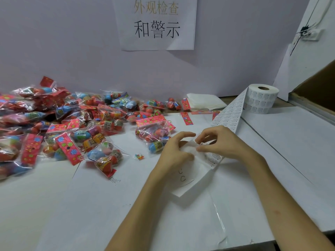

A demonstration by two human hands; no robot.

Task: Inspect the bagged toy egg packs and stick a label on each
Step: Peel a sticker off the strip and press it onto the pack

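Note:
A big pile of bagged toy egg packs (59, 122) with red flowered header cards covers the left of the table. One pack (154, 134) lies apart, just left of my hands. From the label roll (261, 98) at the back right, a strip of labels (230, 113) runs down to my hands. My left hand (174, 151) and my right hand (219, 142) meet over the strip's near end (212, 157), both pinching it with fingertips. The strip's end hangs over a white sheet (186, 180) with pen marks.
A stack of white cloths (204, 104) lies behind the packs near the wall. Loose red header cards (186, 118) lie mid-table. A tiny bag of beads (139, 156) sits left of my left hand. A paper sign (155, 22) hangs on the wall. A cardboard box (319, 87) stands at the right.

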